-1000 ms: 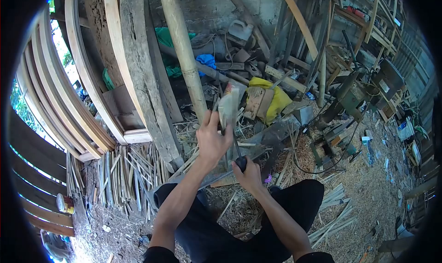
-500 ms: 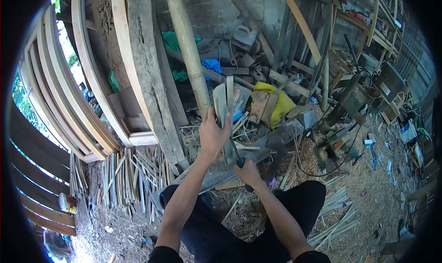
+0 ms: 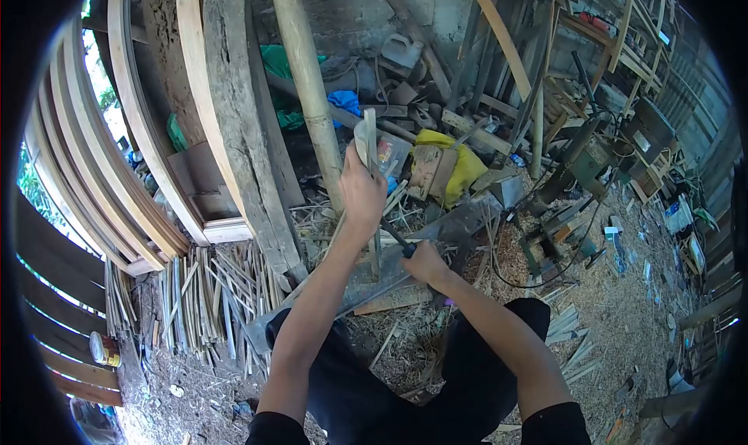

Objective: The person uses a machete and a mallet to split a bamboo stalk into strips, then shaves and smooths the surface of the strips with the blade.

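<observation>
A narrow pale wooden strip (image 3: 372, 133) stands upright in front of me, its lower end by the grey board on the ground. My left hand (image 3: 363, 188) is closed round the strip at its upper part. Lower and to the right, my right hand (image 3: 426, 263) grips the dark handle of a tool (image 3: 408, 249). The tool's thin dark blade (image 3: 392, 232) slants up and left toward the strip. Whether the blade touches the strip cannot be made out.
A grey board (image 3: 460, 221) lies across the ground before my knees. A bamboo pole (image 3: 306, 63) and weathered post (image 3: 238, 94) rise at the left. Thin sticks (image 3: 195, 297) are heaped left. A yellow sack (image 3: 466, 172) and machine (image 3: 580, 165) are beyond, right.
My left hand has moved up along the strip, and its fingers are now wrapped closer round it. My right hand has shifted slightly up and right with the tool. The view has also shifted.
</observation>
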A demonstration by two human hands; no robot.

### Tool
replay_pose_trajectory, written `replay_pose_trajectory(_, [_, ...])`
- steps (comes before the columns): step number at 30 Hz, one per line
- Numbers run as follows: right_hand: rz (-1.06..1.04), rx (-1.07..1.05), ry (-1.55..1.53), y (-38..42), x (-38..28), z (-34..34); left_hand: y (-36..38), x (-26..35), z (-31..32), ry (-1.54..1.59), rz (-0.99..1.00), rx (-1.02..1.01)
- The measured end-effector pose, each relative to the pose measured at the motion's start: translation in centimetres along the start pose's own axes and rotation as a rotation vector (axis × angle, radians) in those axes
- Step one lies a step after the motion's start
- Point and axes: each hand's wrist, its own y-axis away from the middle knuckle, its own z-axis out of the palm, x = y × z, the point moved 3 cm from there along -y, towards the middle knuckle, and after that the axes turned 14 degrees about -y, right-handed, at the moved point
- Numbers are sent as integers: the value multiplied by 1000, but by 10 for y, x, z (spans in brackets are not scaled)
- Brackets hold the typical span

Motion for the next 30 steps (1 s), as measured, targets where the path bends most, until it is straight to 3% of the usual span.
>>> replay_pose_trajectory(7, [-47,40,165,1,-22,-2,0,-22,-4,-89,-130,-28])
replay_pose_trajectory(14, [-71,86,167,0,-13,9,4,-12,-13,-51,-69,10])
replay_pose_trajectory(15, [-16,68,100,2,-5,14,5,-14,-14,-47,-59,16])
replay_pose_trajectory(16, [45,56,36,7,6,14,9,-15,-11,-9,-67,-111])
replay_pose_trajectory(18, [-31,37,-61,30,9,17,17,-12,-9,61,-48,-283])
replay_pose_trajectory(19, [-36,45,-56,33,15,18,26,-9,-13,69,-45,-275])
replay_pose_trajectory(21, [49,-133,-331,35,26,32,51,-8,-25,-65,109,-200])
replay_pose_trajectory(23, [-31,-158,-299,35,20,36,81,-29,-20,-87,-212,-690])
replay_pose_trajectory(25, [-116,-169,-252,29,22,42,102,-37,-24,-144,-382,-1109])
replay_pose_trajectory(26, [-280,-143,-307,19,31,54,123,-55,-18,-147,-379,-1115])
replay_pose_trajectory(27, [-445,-118,-358,14,33,61,155,-80,0,86,-393,-1168])
replay_pose_trajectory(28, [-513,-136,-346,24,26,61,176,-92,10,317,-407,-1211])
replay_pose_trajectory(30, [-507,-238,-393,29,24,69,178,-80,-11,296,-460,-1109])
